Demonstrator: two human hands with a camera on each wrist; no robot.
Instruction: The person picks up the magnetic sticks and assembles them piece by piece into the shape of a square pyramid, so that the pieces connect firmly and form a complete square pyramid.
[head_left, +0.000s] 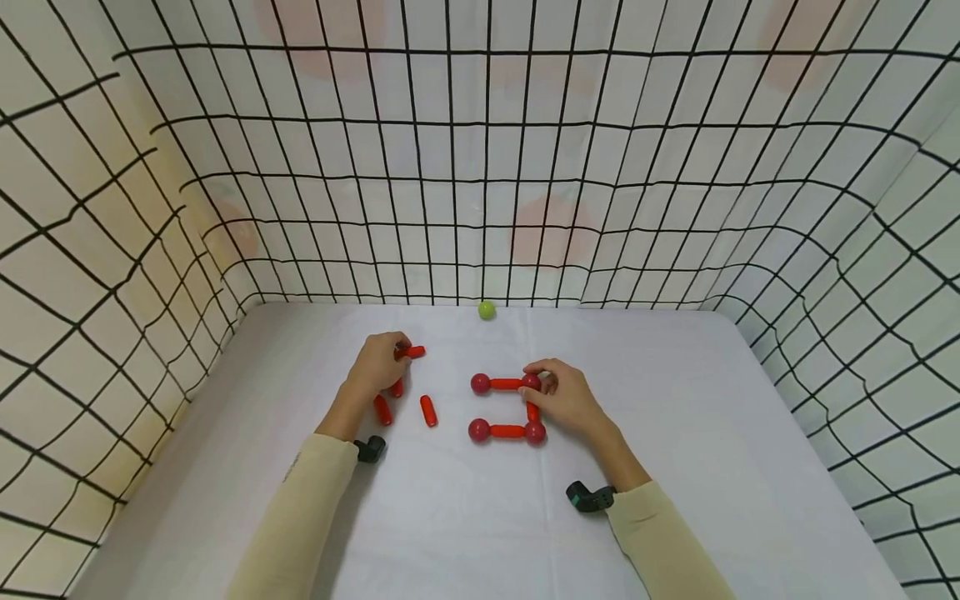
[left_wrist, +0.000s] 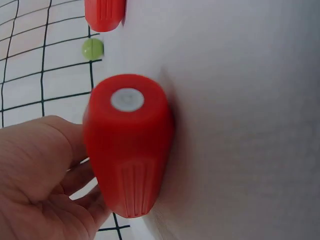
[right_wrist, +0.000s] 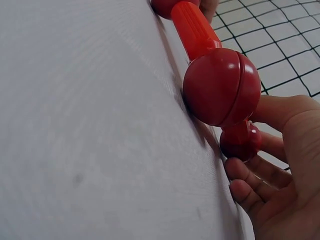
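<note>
Left hand (head_left: 378, 362) curled round a red rod (head_left: 411, 352) at the far end of the loose pile, one end of the rod showing past the fingers; right hand (head_left: 564, 398) pinching the far right ball (head_left: 532, 382) of the red frame (head_left: 507, 407); frame lying at table centre, just right of the loose rods (head_left: 427, 410). Judged progress: three sides joined on four balls, the left side open; two or three rods unused beside the left hand. Green ball (head_left: 487, 310) apart, against the back wall. Surface: pale grey table (head_left: 675, 467); surround: white cloth walls (head_left: 675, 167) with a black grid.
</note>
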